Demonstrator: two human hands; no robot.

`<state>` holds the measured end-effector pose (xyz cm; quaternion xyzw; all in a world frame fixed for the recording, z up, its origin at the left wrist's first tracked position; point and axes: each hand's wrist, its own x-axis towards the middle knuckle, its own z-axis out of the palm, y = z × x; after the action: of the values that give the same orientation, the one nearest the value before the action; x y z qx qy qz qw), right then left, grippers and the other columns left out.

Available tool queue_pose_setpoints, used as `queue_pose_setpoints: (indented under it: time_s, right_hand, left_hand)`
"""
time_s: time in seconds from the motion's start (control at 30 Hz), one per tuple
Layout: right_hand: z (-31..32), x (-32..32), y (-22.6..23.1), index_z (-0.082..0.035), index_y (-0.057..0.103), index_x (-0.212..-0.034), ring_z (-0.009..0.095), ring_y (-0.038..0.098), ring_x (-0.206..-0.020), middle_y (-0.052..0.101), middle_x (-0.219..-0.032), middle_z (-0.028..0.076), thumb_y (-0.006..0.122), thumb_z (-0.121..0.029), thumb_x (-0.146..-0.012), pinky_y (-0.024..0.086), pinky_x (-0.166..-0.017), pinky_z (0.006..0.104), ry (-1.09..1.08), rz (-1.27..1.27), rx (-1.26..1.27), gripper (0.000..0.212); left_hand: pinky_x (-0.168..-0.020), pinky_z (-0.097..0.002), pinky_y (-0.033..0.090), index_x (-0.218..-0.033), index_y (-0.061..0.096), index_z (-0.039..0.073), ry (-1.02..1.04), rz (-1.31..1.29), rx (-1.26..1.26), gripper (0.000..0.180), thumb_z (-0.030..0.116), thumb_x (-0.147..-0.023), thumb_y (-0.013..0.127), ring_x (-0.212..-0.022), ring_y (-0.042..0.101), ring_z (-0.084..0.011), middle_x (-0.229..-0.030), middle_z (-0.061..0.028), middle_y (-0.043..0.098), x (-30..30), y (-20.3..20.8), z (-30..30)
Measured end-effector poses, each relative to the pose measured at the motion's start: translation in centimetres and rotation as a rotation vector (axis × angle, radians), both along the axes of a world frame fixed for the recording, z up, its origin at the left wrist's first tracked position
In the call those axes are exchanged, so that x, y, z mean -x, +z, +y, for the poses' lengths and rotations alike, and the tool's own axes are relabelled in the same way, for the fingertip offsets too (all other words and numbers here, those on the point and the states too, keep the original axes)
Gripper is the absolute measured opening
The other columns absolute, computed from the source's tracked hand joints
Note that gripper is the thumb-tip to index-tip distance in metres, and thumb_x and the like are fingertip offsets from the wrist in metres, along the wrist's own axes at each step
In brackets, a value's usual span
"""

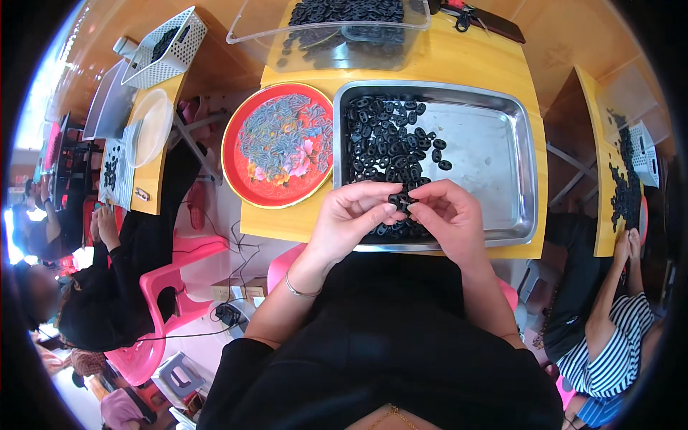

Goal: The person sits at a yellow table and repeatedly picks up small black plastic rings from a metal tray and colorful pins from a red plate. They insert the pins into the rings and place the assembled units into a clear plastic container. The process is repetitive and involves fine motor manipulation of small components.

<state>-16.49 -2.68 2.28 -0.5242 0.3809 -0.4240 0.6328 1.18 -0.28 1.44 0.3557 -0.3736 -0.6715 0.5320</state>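
Observation:
Over the near edge of a metal tray (494, 172), my left hand (358, 209) and my right hand (451, 215) meet, fingertips almost touching. Between them they pinch a small black oval piece with holes (400, 201), each hand gripping one side. Many similar black pieces (383, 140) lie heaped in the tray's left half, with a few spread toward its middle. Left of the tray, a round red plate with a flower pattern (240, 183) carries a spread of small thin grey pieces (276, 136). My fingers partly hide the held piece.
A clear plastic bin (322, 57) of black parts stands at the yellow table's (473, 64) far side, with scissors (466, 18) to its right. People work at side tables left and right. A pink chair (161, 287) and cables (244, 251) are at lower left.

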Motion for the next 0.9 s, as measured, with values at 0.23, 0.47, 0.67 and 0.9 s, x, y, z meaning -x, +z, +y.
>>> queue_pose_setpoints:
  time_s: [0.23, 0.47, 0.67, 0.9]
  right_hand:
    - [0.2, -0.4, 0.1, 0.0, 0.059, -0.093, 0.006, 0.058, -0.07, 0.062, -0.081, 0.004, 0.06, 0.001, -0.079, 0.046, -0.063, 0.0191, -0.008, 0.022, 0.034, 0.014]
    - [0.3, -0.7, 0.3, 0.001, 0.059, -0.094, 0.007, 0.058, -0.072, 0.062, -0.081, 0.004, 0.061, 0.001, -0.078, 0.047, -0.064, 0.0198, -0.006, 0.039, 0.053, 0.016]
    - [0.5, -1.2, 0.3, 0.001, 0.058, -0.093, 0.007, 0.058, -0.072, 0.061, -0.08, 0.004, 0.062, 0.001, -0.078, 0.047, -0.065, 0.02, -0.049, 0.012, 0.028, 0.015]
    - [0.7, -1.5, 0.0, 0.001, 0.057, -0.093, 0.007, 0.058, -0.073, 0.06, -0.081, 0.004, 0.062, 0.001, -0.078, 0.047, -0.065, 0.0198, -0.088, 0.012, -0.028, 0.015]
  left_hand:
    - [-0.076, -0.0252, 0.05, -0.096, 0.058, -0.003, 0.021, 0.081, 0.042, 0.016, -0.007, -0.08, 0.056, -0.087, 0.06, -0.0155, -0.097, -0.0107, 0.059, -0.1, -0.3, 0.2]
    - [-0.083, -0.0277, 0.048, -0.098, 0.057, -0.003, 0.04, 0.044, 0.128, 0.021, -0.009, -0.078, 0.058, -0.095, 0.058, -0.0158, -0.102, -0.0136, 0.058, -0.4, -0.8, 0.2]
    - [-0.08, -0.0259, 0.049, -0.1, 0.055, -0.001, 0.072, 0.074, 0.044, 0.023, -0.008, -0.078, 0.059, -0.09, 0.059, -0.014, -0.095, -0.01, 0.061, -0.4, -0.6, 0.3]
    - [-0.073, -0.0231, 0.051, -0.098, 0.056, 0.0, 0.123, 0.071, 0.02, 0.02, -0.006, -0.079, 0.059, -0.08, 0.061, -0.0115, -0.089, -0.0076, 0.062, -0.2, -1.0, 0.5]
